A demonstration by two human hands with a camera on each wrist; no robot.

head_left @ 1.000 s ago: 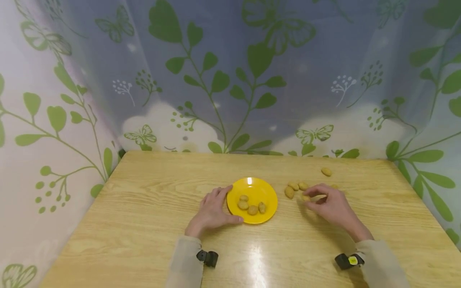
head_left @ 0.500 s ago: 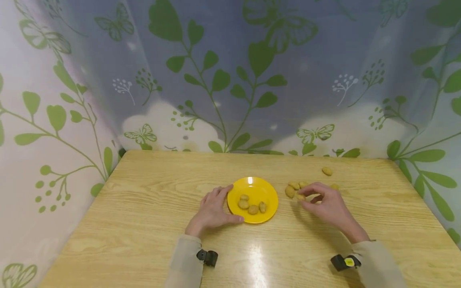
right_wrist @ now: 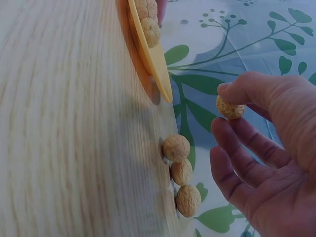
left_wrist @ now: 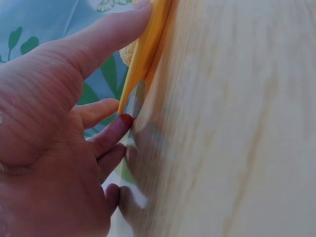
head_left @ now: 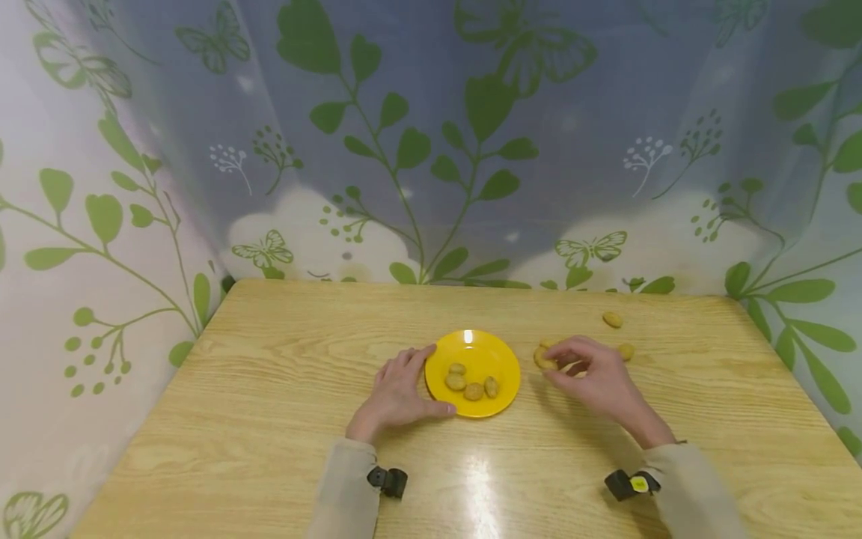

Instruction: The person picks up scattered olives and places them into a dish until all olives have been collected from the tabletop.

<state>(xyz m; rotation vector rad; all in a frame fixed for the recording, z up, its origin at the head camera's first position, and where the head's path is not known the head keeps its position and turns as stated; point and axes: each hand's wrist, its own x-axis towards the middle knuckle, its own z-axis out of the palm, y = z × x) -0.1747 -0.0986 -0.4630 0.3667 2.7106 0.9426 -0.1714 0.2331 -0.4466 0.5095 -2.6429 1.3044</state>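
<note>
A yellow plate (head_left: 494, 359) lies on the table with several wrinkled tan nuts (head_left: 456, 382) in it. Along the plate's left side is my left hand (head_left: 397, 397), thumb and fingers spread at the rim; in the left wrist view its straight thumb (left_wrist: 106, 37) reaches onto the plate. My right hand (head_left: 595, 374) pinches one tan nut (right_wrist: 230, 107) between thumb and fingers, to the right of the plate. Three more nuts (right_wrist: 181, 172) sit in a row on the table in the right wrist view; the right fingers partly cover that group in the head view.
Two loose nuts lie farther right, one nut (head_left: 612, 320) toward the back and another nut (head_left: 626, 351) just past the right hand. The wooden table (head_left: 303, 322) ends at a patterned curtain (head_left: 431, 187) behind it and at the sides.
My right hand has moved left toward the plate with the pinched nut, passing in front of the nut group. My left hand and the plate have stayed in place.
</note>
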